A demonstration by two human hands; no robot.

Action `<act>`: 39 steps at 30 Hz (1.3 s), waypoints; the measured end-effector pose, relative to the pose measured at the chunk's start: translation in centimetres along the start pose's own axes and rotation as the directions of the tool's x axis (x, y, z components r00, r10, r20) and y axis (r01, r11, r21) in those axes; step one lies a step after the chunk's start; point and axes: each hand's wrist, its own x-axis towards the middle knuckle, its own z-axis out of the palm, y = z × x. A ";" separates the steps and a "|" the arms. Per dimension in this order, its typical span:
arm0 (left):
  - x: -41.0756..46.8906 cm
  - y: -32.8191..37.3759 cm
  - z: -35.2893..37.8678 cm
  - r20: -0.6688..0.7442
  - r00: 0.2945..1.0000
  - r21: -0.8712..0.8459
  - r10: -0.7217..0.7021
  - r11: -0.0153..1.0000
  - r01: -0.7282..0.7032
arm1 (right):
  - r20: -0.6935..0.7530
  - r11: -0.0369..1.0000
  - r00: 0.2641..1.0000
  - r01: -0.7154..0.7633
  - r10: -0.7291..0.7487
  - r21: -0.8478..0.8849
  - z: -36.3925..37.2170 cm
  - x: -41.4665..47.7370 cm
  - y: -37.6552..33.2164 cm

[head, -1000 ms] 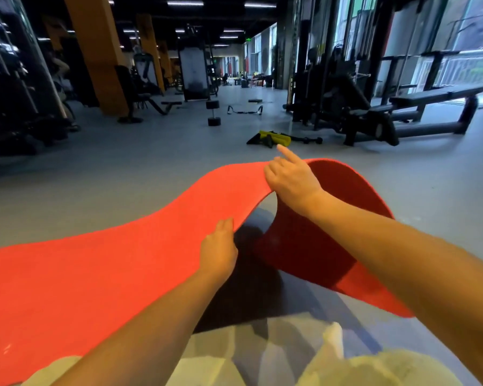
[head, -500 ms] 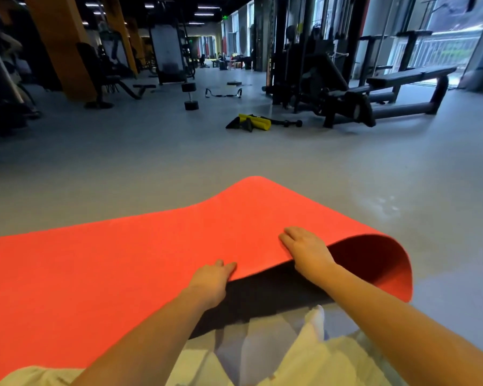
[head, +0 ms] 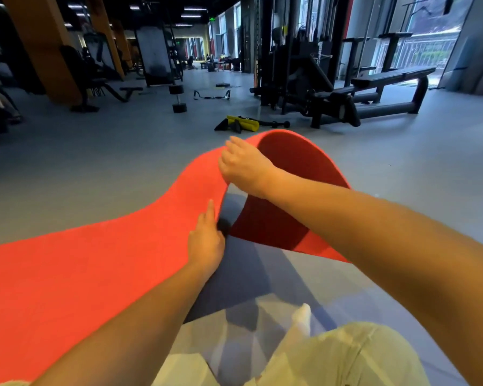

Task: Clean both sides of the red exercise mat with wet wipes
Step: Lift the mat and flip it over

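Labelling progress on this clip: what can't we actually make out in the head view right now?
All in the head view.
Wet wipes: none shows; one under a palm would be hidden.
Red mat: its left end is cut off by the frame's left edge.
Left hand: most fingers are hidden under the mat's edge, so its grip is unclear.
Right hand: its thumb is hidden by the lifted mat.

A grey floor [head: 95,162] ran back through the gym. A dumbbell [head: 178,98] stood on end in the middle distance, with a pair of cable handles [head: 212,95] lying to its right. Nearer lay a yellow-and-black pad [head: 241,124], a small dark dumbbell [head: 276,124] just beside it. A long black bench [head: 388,79] stood at the right before bright windows [head: 430,37]. Orange pillars [head: 39,45] rose at the left.
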 end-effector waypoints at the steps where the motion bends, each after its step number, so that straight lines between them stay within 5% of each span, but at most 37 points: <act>1: -0.1 -0.3 0.1 -0.044 0.999 -0.109 -0.017 0.994 0.012 | -0.082 1.000 0.996 0.020 -0.019 0.006 -0.7 0.8 -0.4; 4: -0.5 -2.1 1.0 -0.082 0.996 -0.239 -0.019 0.971 -0.002 | -0.260 0.991 0.961 0.117 -0.097 0.061 -0.8 0.5 -3.6; 8: -1.8 -5.3 3.0 0.131 0.990 -0.086 0.047 0.996 -0.036 | -0.283 0.984 0.959 0.062 -0.012 0.167 3.9 -4.8 -7.1; 12: -2.0 -4.2 5.4 0.272 0.962 0.172 0.014 0.983 -0.063 | 0.094 0.893 0.969 -0.246 0.228 0.376 8.0 -10.9 -9.1; 15: -1.5 -1.7 7.5 0.462 0.886 0.440 0.029 0.860 -0.257 | 0.476 0.787 0.830 -0.490 0.289 0.376 8.6 -12.9 -11.2; 22: -3.7 -2.1 12.4 0.705 0.709 0.494 0.001 0.716 -0.492 | 0.735 0.657 0.676 -0.535 -0.043 0.531 13.5 -16.9 -16.6; 29: -6.4 -8.9 13.4 0.703 0.709 0.526 -0.058 0.713 -0.464 | 0.819 0.574 0.569 -0.648 -0.072 0.501 17.4 -17.6 -18.9; 35: -6.0 -8.6 12.8 0.688 0.724 0.487 0.048 0.708 -0.510 | 0.619 0.633 0.769 -0.402 -0.159 0.662 15.9 -15.3 -21.6; 39: -7.7 -11.6 10.2 0.626 0.774 0.443 0.093 0.774 -0.452 | 0.590 0.674 0.800 -0.379 -0.106 0.634 15.2 -13.9 -22.6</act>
